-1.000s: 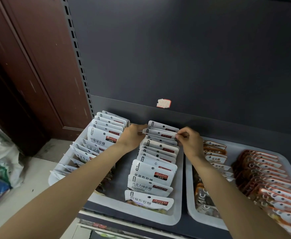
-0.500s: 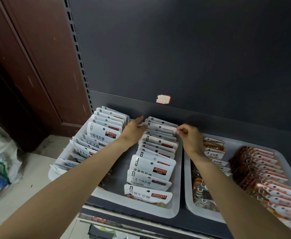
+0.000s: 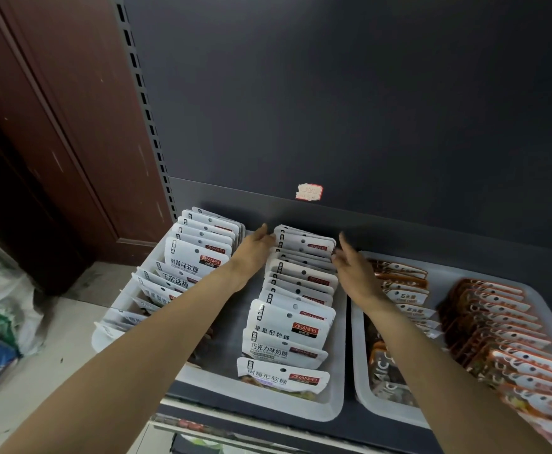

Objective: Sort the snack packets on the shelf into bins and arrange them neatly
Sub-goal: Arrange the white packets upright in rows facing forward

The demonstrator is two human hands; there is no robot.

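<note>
Both hands flank the far row: left hand (image 3: pixel 255 249) and right hand (image 3: pixel 355 268), fingers straight, holding nothing. These white foil snack packets (image 3: pixel 304 245) look light, floppy and slick, so I'd square them by their stiff top edges.

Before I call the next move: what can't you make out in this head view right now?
- Left hand and right hand: touching the back packets or not, unclear.
- Left row of packets: partly hidden by the left forearm.
- Price sticker: print too small.
- Right bin: cut off by the frame edge.
</note>
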